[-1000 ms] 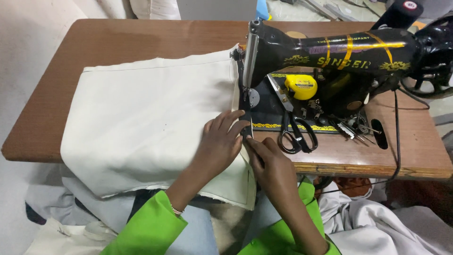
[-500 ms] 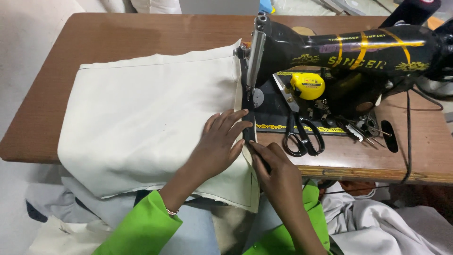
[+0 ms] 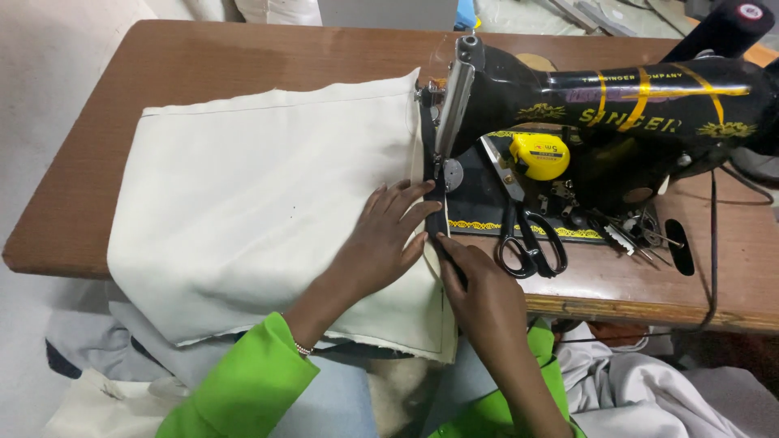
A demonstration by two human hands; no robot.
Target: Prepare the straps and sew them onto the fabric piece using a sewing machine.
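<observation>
Left hand (image 3: 381, 239) presses cream fabric (image 3: 260, 211) beside sewing machine (image 3: 600, 113).

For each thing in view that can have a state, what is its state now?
Cream cloth: folded, lying flat on the table, its right edge at the machine's foot.
Sewing machine: upright on the table.
Scissors: shut, lying on the machine bed.
Tape measure: wound in, resting on the bed.
Left hand: flat, fingers spread on the cloth.
Right hand: pinching the cloth edge.
</observation>
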